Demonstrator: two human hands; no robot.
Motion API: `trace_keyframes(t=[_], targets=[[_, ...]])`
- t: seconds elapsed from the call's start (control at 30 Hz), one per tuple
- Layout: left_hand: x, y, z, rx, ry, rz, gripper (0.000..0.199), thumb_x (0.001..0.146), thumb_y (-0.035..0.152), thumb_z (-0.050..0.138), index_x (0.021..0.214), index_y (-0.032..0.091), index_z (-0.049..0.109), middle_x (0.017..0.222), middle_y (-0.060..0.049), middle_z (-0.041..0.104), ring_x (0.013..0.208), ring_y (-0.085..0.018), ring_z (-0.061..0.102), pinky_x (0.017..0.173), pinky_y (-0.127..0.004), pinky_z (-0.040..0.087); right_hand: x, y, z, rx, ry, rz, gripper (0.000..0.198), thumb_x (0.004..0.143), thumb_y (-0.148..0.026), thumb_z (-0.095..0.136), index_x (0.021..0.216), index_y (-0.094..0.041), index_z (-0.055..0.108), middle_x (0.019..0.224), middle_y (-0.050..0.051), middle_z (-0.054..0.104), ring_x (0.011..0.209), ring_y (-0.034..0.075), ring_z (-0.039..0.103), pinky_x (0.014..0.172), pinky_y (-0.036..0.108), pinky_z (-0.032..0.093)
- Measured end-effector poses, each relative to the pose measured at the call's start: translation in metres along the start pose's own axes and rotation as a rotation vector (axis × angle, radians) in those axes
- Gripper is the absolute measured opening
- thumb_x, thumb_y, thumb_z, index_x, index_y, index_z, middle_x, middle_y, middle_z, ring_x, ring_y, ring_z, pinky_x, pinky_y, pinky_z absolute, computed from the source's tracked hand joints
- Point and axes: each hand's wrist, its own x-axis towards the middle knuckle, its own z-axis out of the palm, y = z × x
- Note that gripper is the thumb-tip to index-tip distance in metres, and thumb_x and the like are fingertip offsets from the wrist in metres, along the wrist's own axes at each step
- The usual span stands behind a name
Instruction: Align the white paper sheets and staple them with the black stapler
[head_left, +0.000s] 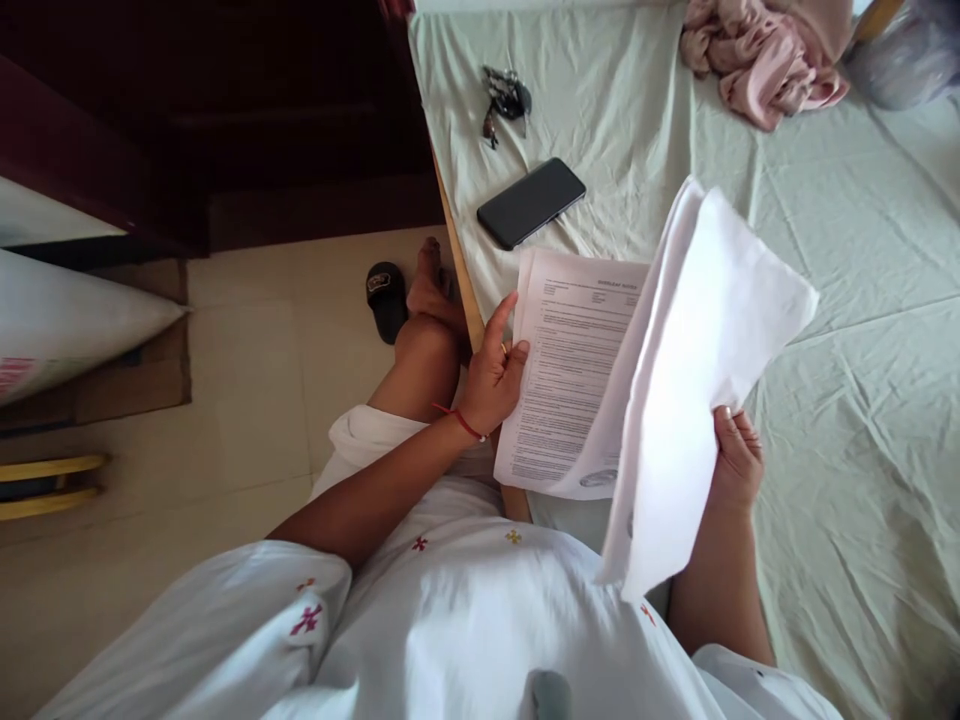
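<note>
Nearest, the right hand (736,455) grips a lifted sheaf of pages (694,380) by its lower edge, blank backs showing, its long axis rising away from the body. The left hand (495,375) pinches the left margin of the printed sheet (574,375) beneath, which lies on the bed (862,330) with its long axis running away and its heading at the far end. This looks like leafing through a document; turning the pages fully over would need the left hand to steady the stack. Beyond lie a phone (531,202), keys (505,100) and pink cloth (761,55).
</note>
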Motion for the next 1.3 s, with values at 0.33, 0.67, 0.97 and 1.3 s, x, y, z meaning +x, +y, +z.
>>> trace_keyframes(t=[0.33, 0.67, 0.97, 1.3], targets=[[0.002, 0.010, -0.002, 0.004, -0.033, -0.085, 0.038, 0.104, 0.049, 0.046, 0.109, 0.020, 0.070, 0.101, -0.004, 0.075, 0.087, -0.017, 0.066, 0.078, -0.029, 0.053, -0.004, 0.004, 0.004, -0.097, -0.067, -0.044, 0.029, 0.075, -0.044, 0.085, 0.094, -0.022, 0.079, 0.089, 0.001, 0.078, 0.068, 0.013, 0.065, 0.061, 0.026, 0.052], [0.003, 0.015, -0.004, -0.026, -0.088, -0.099, 0.045, 0.097, 0.061, 0.055, 0.083, 0.020, 0.063, 0.067, 0.002, 0.053, 0.065, -0.014, 0.048, 0.065, -0.029, 0.041, -0.005, 0.017, 0.006, -0.260, -0.179, -0.183, 0.026, 0.082, -0.044, 0.081, 0.080, -0.019, 0.073, 0.074, -0.003, 0.067, 0.067, 0.011, 0.053, 0.063, 0.025, 0.043], [0.005, 0.008, -0.003, 0.114, -0.008, -0.046, 0.047, 0.088, 0.062, 0.068, 0.074, 0.023, 0.046, 0.058, 0.007, 0.031, 0.055, -0.011, 0.030, 0.056, -0.028, 0.030, -0.006, 0.016, 0.011, -0.205, -0.123, -0.206, 0.030, 0.074, -0.042, 0.086, 0.083, -0.021, 0.067, 0.080, -0.003, 0.068, 0.071, 0.011, 0.057, 0.068, 0.026, 0.049], [0.005, 0.010, -0.004, 0.086, -0.003, -0.028, 0.041, 0.098, 0.058, 0.055, 0.081, 0.023, 0.046, 0.064, 0.006, 0.041, 0.059, -0.011, 0.040, 0.060, -0.028, 0.037, 0.000, 0.014, 0.012, -0.038, -0.014, -0.231, 0.023, 0.077, -0.036, 0.083, 0.092, -0.022, 0.070, 0.091, -0.003, 0.074, 0.085, 0.013, 0.067, 0.089, 0.031, 0.056]])
